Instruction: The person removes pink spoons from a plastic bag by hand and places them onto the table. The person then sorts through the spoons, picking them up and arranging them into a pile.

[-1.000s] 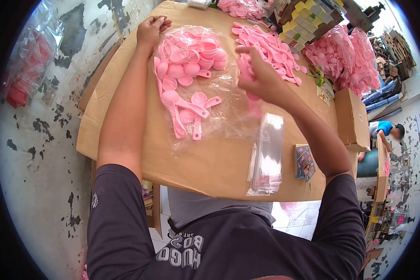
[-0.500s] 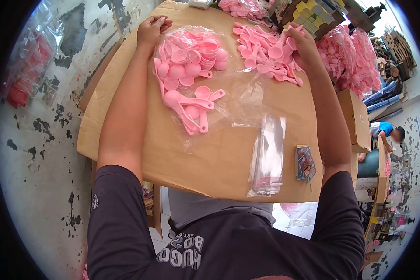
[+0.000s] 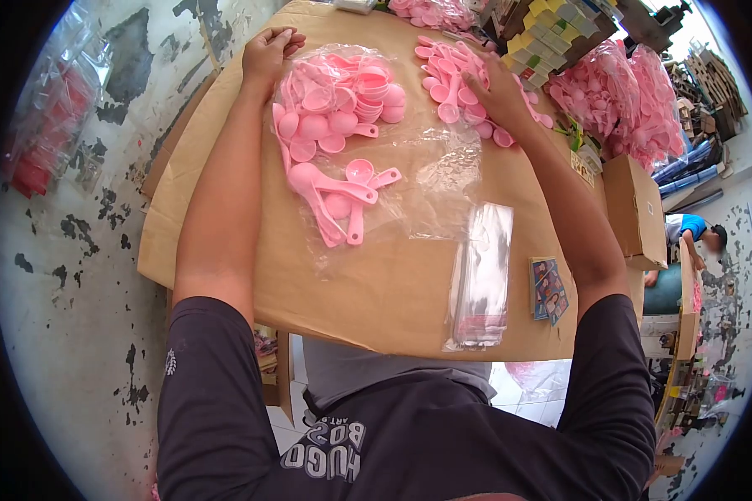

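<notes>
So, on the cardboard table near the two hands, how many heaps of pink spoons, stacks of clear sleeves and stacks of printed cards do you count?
Pink spoon heaps: 2
Clear sleeve stack: 1
Printed card stack: 1
Total: 4

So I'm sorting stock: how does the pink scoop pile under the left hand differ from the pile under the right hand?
The left pile lies on a crinkled clear plastic bag; the right pile lies bare on the cardboard. The left pile is rounder, with some bowls stacked; the right pile is a flatter spread. The left hand rests at its pile's edge; the right hand lies on top of its pile. Both are the same pink plastic.
</notes>
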Demonstrator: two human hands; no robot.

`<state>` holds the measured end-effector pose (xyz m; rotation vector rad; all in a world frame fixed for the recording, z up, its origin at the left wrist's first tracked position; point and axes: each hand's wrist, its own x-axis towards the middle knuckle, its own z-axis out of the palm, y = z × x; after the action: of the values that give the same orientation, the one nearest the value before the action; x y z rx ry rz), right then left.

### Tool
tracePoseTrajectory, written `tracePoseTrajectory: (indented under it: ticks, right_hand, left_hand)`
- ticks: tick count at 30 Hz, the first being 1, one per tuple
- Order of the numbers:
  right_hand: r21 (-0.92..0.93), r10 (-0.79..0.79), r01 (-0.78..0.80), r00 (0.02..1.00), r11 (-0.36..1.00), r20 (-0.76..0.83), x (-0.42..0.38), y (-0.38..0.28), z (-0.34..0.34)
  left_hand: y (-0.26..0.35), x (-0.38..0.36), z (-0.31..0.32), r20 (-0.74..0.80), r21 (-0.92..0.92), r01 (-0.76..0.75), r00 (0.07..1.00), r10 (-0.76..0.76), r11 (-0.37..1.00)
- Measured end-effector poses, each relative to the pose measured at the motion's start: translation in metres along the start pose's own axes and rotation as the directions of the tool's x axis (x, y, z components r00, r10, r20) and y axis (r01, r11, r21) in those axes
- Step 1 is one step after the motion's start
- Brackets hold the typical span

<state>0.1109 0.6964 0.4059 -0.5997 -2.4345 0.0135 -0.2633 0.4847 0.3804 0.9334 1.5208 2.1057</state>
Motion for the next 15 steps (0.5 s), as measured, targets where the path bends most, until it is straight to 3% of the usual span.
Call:
tracePoseTrajectory:
  ticks: [2, 3, 5, 6, 8, 10, 11, 13, 15]
  right_hand:
    - [-0.059, -0.171, 0.162, 0.965, 0.985, -0.201, 0.005, -0.041, -0.029]
    - [-0.052, -0.175, 0.168, 0.965, 0.984, -0.196, 0.008, -0.061, -0.039]
    - [0.252, -0.144, 0.163, 0.985, 0.954, -0.092, 0.005, -0.101, -0.058]
    - [0.252, -0.140, 0.158, 0.986, 0.955, -0.090, 0.003, -0.121, -0.064]
    - [0.521, -0.233, 0.022, 0.910, 0.853, 0.344, -0.003, -0.156, -0.069]
    - [0.571, -0.528, 0.259, 0.762, 0.779, 0.375, -0.012, -0.177, -0.067]
    - [0.572, -0.532, 0.262, 0.760, 0.778, 0.375, -0.017, -0.186, -0.062]
    - [0.581, -0.695, 0.438, 0.631, 0.685, 0.344, -0.027, -0.199, -0.053]
    - [0.557, -0.671, 0.422, 0.638, 0.715, 0.379, -0.035, -0.209, -0.053]
  left_hand:
    - [0.001, 0.001, -0.003, -0.010, -0.006, 0.010, 1.000, -0.010, 1.000]
    - [0.004, 0.000, -0.001, -0.012, 0.004, 0.004, 1.000, -0.004, 1.000]
    - [0.002, -0.003, -0.002, -0.009, 0.015, 0.009, 1.000, -0.009, 1.000]
    - [0.001, -0.001, -0.002, -0.007, 0.014, 0.006, 1.000, -0.006, 1.000]
    - [0.000, 0.001, -0.001, 0.001, 0.012, 0.001, 1.000, -0.001, 1.000]
    - [-0.001, 0.002, -0.003, 0.002, 0.015, 0.009, 1.000, -0.009, 1.000]
    - [0.000, 0.001, -0.004, -0.002, 0.015, 0.007, 1.000, -0.007, 1.000]
    - [0.001, 0.000, -0.002, -0.002, 0.004, -0.009, 1.000, 0.009, 1.000]
    - [0.001, -0.001, -0.001, -0.008, 0.003, -0.009, 1.000, 0.009, 1.000]
